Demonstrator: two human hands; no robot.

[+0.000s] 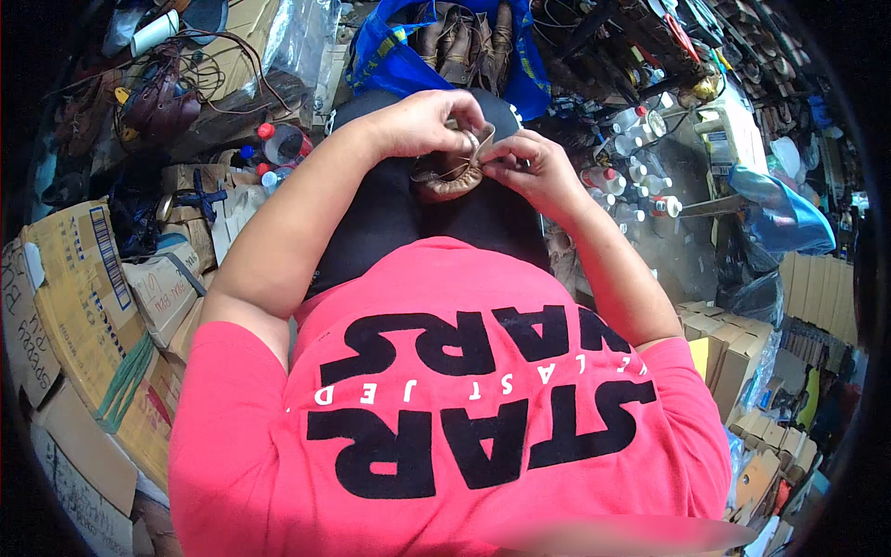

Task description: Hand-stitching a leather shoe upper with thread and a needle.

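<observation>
A brown leather shoe [450, 187] with a puckered, rounded toe sits over my lap, between my thighs in dark trousers. Thin thread-like lines cross its opening. My left hand [429, 125] reaches over its far left side, fingers curled and closed on the raised leather edge. From the right, my right hand [531, 169] pinches at the shoe's right edge with thumb and forefinger. Whether a needle or a thread end is also between those fingertips is too small to tell.
Past my knees, a blue bag [382, 58] holds several brown shoes [455, 56]. Plastic bottles stand on both sides, one with a red cap [267, 131] at left. Cardboard boxes [79, 297] crowd the left; white bottles [665, 206] and a blue plastic bag [784, 212] lie right.
</observation>
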